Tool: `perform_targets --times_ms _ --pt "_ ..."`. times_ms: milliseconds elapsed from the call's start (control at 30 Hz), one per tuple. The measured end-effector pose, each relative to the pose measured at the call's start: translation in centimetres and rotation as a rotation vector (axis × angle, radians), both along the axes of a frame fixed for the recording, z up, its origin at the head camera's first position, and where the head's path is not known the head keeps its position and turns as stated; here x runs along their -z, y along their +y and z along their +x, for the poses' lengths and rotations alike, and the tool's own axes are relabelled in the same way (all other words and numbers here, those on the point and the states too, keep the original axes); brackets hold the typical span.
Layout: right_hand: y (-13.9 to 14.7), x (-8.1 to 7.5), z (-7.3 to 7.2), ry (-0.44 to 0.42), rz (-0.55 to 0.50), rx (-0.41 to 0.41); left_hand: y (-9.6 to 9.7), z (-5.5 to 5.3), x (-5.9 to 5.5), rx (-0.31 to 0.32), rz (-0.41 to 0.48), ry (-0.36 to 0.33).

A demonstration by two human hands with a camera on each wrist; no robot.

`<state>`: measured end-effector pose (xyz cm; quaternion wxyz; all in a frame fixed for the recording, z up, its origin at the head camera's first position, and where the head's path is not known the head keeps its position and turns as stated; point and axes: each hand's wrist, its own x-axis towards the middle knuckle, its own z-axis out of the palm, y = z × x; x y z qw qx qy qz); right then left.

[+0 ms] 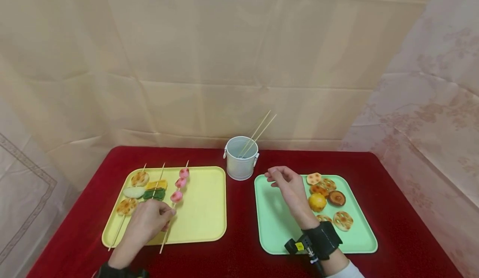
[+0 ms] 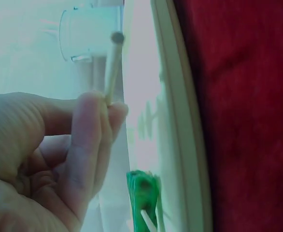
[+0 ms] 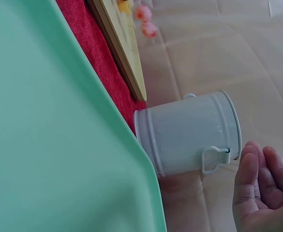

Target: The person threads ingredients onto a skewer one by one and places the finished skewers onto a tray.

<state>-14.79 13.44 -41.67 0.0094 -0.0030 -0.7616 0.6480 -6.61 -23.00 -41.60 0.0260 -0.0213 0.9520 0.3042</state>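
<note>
A: Left hand (image 1: 151, 217) on my head feed: how does it sit?

B: Forearm enters low left, back of the hand up, fingers bent. I see thumb and fingertips pinching the pink-ball skewer (image 1: 177, 196) toward its near end. In the left wrist view, the blunt tip pokes out past the fingers.

A: Where's the skewer, then?

B: Raised above the yellow tray (image 1: 206, 203), three pink balls toward the far edge, near end reaching past the near rim. Just left of it I note a skewer with a green piece (image 1: 154, 193).

A: And the right hand (image 1: 287, 183)?

B: Up over the far left part of the green tray (image 1: 275, 228), near the white bucket (image 1: 240, 168). Fingers loosely bent, thumb apart from them in the wrist view; I count nothing in the grip.
</note>
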Motion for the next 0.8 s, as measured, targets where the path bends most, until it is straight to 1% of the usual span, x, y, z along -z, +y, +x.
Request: perform_targets --times_ms 133,267,367,500,667,800 --pt "-0.2 -0.1 0.1 -0.002 -0.015 -0.007 -0.5 -0.3 0.3 -0.001 -0.037 -0.016" --pt "-0.2 0.0 0.1 -0.006 -0.029 -0.009 -0.8 -0.6 0.6 0.018 -0.077 -0.003" --pt "-0.3 0.1 0.1 -0.003 -0.034 -0.007 -0.8 -0.9 0.8 0.035 -0.093 0.024" --pt "-0.2 0.2 0.0 0.013 -0.028 -0.005 -0.9 -1.1 1.1 0.031 -0.096 0.037" --pt "-0.2 0.1 0.1 0.011 -0.040 -0.005 -0.7 -1.1 0.8 -0.004 -0.094 -0.007" --pt "-0.3 0.1 0.1 0.002 -0.040 -0.011 -0.8 -1.1 0.3 -0.005 -0.137 0.000"
